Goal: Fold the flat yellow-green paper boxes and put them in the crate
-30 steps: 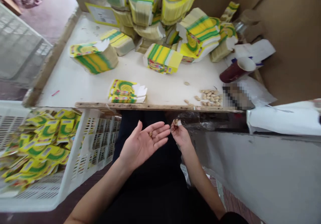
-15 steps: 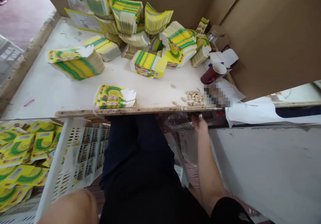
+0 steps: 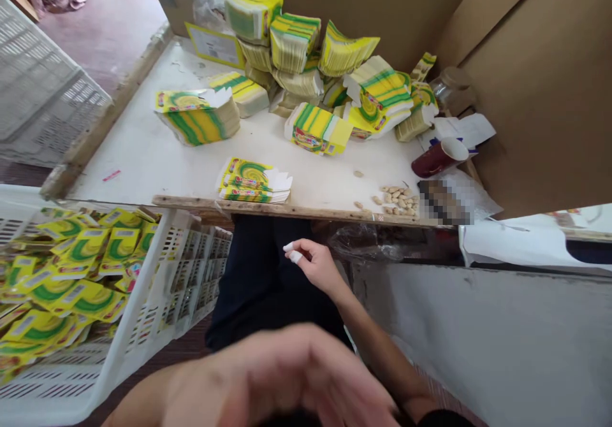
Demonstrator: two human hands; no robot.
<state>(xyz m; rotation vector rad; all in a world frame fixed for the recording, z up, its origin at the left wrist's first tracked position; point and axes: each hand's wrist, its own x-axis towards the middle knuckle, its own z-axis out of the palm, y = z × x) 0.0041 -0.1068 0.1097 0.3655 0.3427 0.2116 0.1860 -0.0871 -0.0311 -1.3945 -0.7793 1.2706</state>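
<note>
white wood-edged counter (image 3: 153, 159) beyond the fingers, backed by brown cardboard (image 3: 382, 6). nearest of all, the left hand (image 3: 287, 369), curved and badly blurred; cannot tell what grip. a little past it, the right hand (image 3: 318, 267) above dark trousers (image 3: 253, 274): fingers (image 3: 304, 245) bent and narrow, white-covered tips of forefinger and thumb close together, slightly apart. well left of these fingers, a white slatted basket (image 3: 125, 331) loaded with yellow-and-green packets (image 3: 86, 248). just right of them, under the counter's front edge, crumpled clear plastic (image 3: 366, 242). beyond the fingers and to the right, on the counter near that edge, a small heap of pale peanuts (image 3: 396, 201) with a few strays. beyond and slightly left, a small stack of flat cartons (image 3: 253, 181). past the peanuts, farther right, a maroon mug (image 3: 430, 161). farther beyond the fingers, a carton bundle (image 3: 318, 127); farthest, piled bundles (image 3: 294, 41) near the cardboard.
</note>
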